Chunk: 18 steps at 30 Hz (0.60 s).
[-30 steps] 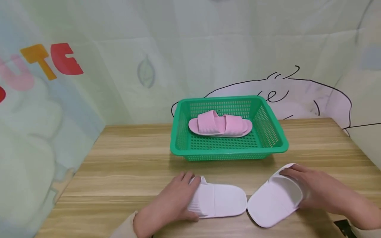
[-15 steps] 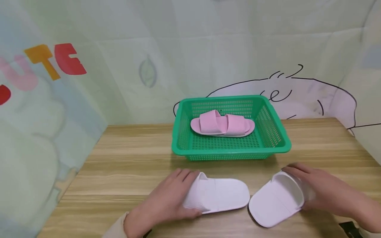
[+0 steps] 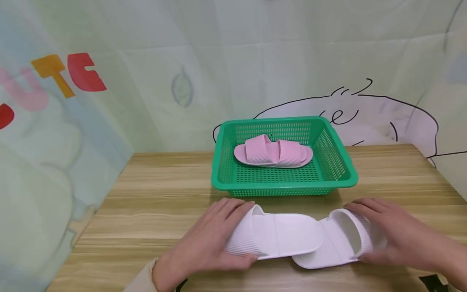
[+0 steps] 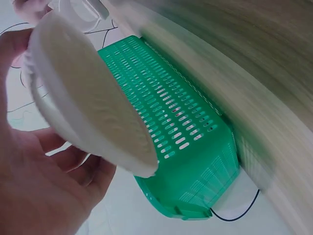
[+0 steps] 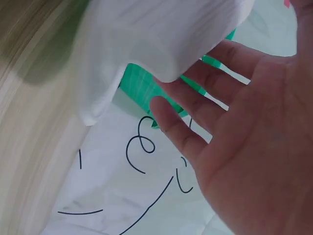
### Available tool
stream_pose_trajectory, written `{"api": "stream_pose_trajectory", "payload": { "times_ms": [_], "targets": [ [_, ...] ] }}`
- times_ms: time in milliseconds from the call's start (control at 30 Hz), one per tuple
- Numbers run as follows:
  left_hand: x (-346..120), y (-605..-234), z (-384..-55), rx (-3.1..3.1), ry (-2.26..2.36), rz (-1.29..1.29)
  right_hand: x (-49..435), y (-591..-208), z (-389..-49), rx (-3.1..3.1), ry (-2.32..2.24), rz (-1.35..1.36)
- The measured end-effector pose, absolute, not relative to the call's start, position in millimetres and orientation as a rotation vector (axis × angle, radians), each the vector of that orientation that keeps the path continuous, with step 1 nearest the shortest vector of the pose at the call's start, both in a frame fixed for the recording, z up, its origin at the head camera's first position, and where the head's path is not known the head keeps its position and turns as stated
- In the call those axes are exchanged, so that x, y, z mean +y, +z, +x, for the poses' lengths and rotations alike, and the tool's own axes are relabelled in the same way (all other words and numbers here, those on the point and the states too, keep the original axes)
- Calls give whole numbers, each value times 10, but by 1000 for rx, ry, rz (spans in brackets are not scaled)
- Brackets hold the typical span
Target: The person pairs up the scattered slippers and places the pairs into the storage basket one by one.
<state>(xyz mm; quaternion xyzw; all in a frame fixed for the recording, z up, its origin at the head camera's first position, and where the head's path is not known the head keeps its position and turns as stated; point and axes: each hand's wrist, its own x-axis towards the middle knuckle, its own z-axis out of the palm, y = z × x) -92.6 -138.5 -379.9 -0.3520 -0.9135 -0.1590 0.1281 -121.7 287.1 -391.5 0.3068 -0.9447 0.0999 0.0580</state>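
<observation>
In the head view my left hand (image 3: pixel 215 239) grips a white slipper (image 3: pixel 288 233) across its ribbed strap, thumb in front and fingers behind. The left wrist view shows the sole (image 4: pixel 93 93) of this slipper tilted toward the camera, raised off the table. My right hand (image 3: pixel 394 235) holds a second white slipper (image 3: pixel 328 249) by its strap at the right. The left slipper's heel overlaps the heel of the right one. In the right wrist view the fingers (image 5: pixel 188 107) lie along the strap (image 5: pixel 171 29); the thumb is mostly hidden there.
Behind the hands stands a green plastic basket (image 3: pixel 282 185) with a pair of pink slippers (image 3: pixel 273 153) in it. A printed curtain (image 3: pixel 146 81) hangs along the back and left of the wooden table (image 3: pixel 153 194).
The left hand has lifted its white slipper and brought it over the other's heel. The right slipper has turned to lie more level, its heel moving left and up.
</observation>
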Motion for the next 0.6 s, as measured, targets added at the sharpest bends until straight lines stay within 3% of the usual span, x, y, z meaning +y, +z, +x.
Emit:
{"api": "stream_pose_trajectory", "payload": {
  "times_ms": [600],
  "targets": [
    [-1328,-3727,-911,-2650,-556,-1056,2594,-3762,-1081,-2702,471,1020]
  ]
}}
